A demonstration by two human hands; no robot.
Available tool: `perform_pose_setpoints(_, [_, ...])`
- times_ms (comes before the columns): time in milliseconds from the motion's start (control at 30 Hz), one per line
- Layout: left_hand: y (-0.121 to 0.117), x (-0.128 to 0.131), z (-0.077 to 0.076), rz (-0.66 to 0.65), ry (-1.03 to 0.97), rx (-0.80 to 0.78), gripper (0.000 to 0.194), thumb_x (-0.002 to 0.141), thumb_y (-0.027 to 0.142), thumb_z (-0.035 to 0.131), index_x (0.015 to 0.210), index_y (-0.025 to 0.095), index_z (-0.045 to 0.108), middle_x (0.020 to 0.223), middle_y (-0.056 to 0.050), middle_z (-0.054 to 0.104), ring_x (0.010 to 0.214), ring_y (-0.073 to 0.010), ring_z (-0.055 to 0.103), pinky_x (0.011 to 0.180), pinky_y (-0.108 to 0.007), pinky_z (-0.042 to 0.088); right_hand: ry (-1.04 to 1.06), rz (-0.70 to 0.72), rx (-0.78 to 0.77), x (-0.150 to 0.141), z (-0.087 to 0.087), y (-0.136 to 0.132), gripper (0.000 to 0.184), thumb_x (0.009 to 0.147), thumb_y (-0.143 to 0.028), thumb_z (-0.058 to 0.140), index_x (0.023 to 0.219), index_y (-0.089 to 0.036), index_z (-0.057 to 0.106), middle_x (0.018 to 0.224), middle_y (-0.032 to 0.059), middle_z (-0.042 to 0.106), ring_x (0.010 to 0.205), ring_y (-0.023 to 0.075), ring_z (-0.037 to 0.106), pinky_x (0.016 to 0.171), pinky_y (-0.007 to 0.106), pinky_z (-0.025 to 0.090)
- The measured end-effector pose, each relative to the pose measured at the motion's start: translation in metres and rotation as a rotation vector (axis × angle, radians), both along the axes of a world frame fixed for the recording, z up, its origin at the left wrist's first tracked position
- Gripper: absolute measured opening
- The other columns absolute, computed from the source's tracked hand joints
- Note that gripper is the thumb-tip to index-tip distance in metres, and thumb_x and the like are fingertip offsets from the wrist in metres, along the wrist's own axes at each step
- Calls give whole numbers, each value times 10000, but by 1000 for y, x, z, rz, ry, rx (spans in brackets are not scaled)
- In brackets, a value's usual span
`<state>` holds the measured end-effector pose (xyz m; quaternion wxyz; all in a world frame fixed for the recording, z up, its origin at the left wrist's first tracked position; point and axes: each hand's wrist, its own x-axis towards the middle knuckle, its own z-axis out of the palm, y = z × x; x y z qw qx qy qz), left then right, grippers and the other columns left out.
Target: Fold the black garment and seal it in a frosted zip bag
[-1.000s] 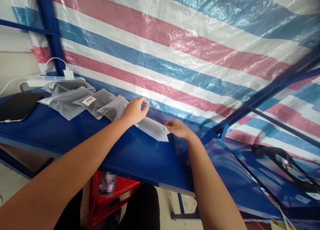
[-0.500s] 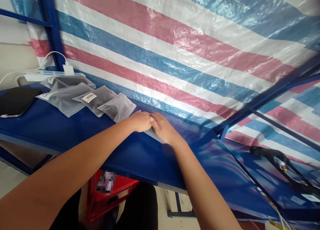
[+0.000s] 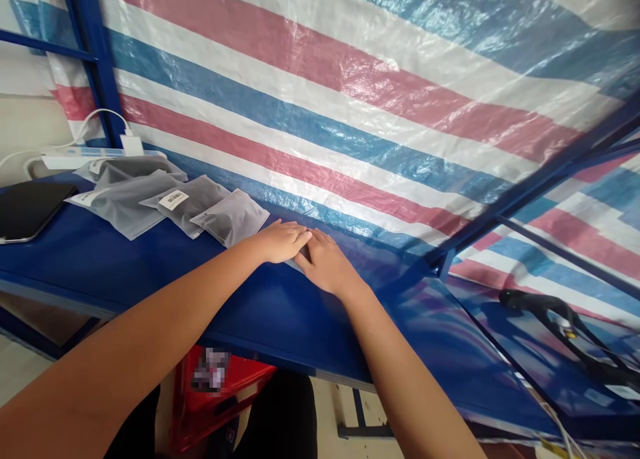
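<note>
My left hand and my right hand lie side by side, fingertips touching, flat on the blue table near its back edge. Both press down on a pale frosted bag that is almost wholly hidden beneath them. The fingers of both hands are stretched out and hold nothing. Just left of my left hand lies a small grey frosted bag, the nearest of a row of several such bags; one of them bears a barcode label.
A striped red, white and blue tarp hangs behind the table on a blue frame. A black tablet and a white power strip sit far left. A black handled tool lies right. A red crate stands below.
My right hand has slid left along the pale bag to meet my left hand, and the bag, earlier stretched out between them, is now covered. The view has shifted slightly.
</note>
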<state>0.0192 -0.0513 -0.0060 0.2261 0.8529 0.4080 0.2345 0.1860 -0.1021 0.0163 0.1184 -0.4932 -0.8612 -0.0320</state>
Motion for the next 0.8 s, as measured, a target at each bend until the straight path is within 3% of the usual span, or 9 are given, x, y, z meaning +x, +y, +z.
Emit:
perform_pose_setpoints(133, [2,-9,10,63,-143,150,538,1040,519,230,1319,239,595,1474,-60,534,1447,-233,379,1236,-432,178,52,-47,102,2,10,-4,824,931,-652,459,1546,-115,350,1583,192,349,1483,376,281,1196,562,241])
perform_pose_setpoints(300, [8,-24,31,306,-516,345,538,1067,387,189,1204,167,660,1286,-95,665,1245,-203,576,1100,-317,396,102,-12,284,-13,18,-13,788,983,-579,388,1615,-152,187,1652,121,207,1533,361,126,1228,585,127])
perform_pose_setpoints(400, [15,-29,29,381,-610,342,525,1064,351,208,1101,156,694,1175,-93,712,1146,-202,627,1045,-307,440,18,21,122,-18,10,-9,701,1006,-571,333,1618,-255,199,1649,55,240,1532,365,130,1209,616,159])
perform_pose_setpoints(533, [21,-26,13,373,-587,315,468,1051,345,263,1015,186,701,1100,-66,731,1071,-205,647,1007,-315,460,-84,48,-97,-16,-8,2,639,1026,-576,243,1607,-309,229,1642,21,267,1510,339,233,1181,570,281])
perform_pose_setpoints(633, [20,-22,7,354,-560,310,449,1044,347,280,988,192,698,1082,-61,731,1055,-207,648,989,-315,463,-77,33,-89,-15,-13,5,627,1027,-583,224,1602,-334,234,1645,6,261,1505,330,254,1173,545,311])
perform_pose_setpoints(800, [23,-28,13,412,-578,260,463,1043,378,282,953,204,701,1080,-58,733,1044,-208,648,983,-311,461,-102,20,-43,-19,-8,-1,633,1014,-601,277,1593,-344,263,1645,18,258,1501,363,249,1163,587,294])
